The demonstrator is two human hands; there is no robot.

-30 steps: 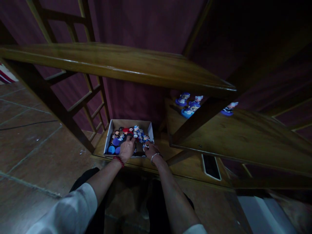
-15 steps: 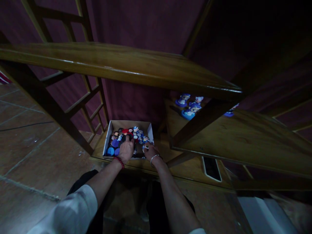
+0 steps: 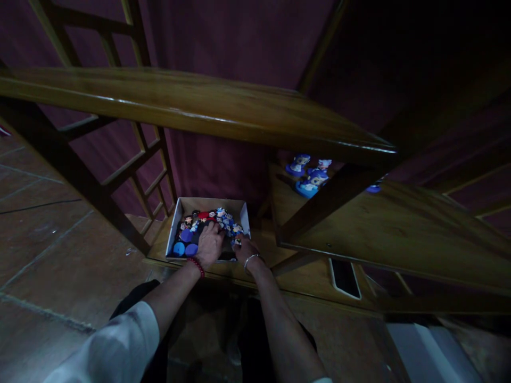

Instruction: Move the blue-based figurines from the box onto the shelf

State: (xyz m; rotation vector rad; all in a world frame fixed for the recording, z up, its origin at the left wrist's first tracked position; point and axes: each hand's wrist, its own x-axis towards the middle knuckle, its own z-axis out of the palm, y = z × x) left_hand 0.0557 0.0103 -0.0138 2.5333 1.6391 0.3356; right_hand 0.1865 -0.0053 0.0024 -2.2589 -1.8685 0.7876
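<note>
A shallow cardboard box (image 3: 207,203) sits on the bottom shelf of a wooden rack and holds several small figurines (image 3: 223,219) and blue round pieces (image 3: 184,248). My left hand (image 3: 209,244) lies inside the box on top of the figurines, fingers curled over them; what it grips is hidden. My right hand (image 3: 244,248) is at the box's right front corner, fingers closed round a small blue and white figurine (image 3: 236,240). A red bead bracelet is on my left wrist, a silver bangle on my right.
A wide wooden shelf board (image 3: 191,106) crosses the view above the box. On the middle shelf (image 3: 383,223) at the right stand several blue figurines (image 3: 309,183). A dark phone (image 3: 344,276) lies on the bottom shelf right of my hands. Tiled floor (image 3: 48,234) spreads to the left.
My left hand has slid a little deeper into the box and spread over the figurines. My right hand has barely moved. The camera has shifted slightly.
</note>
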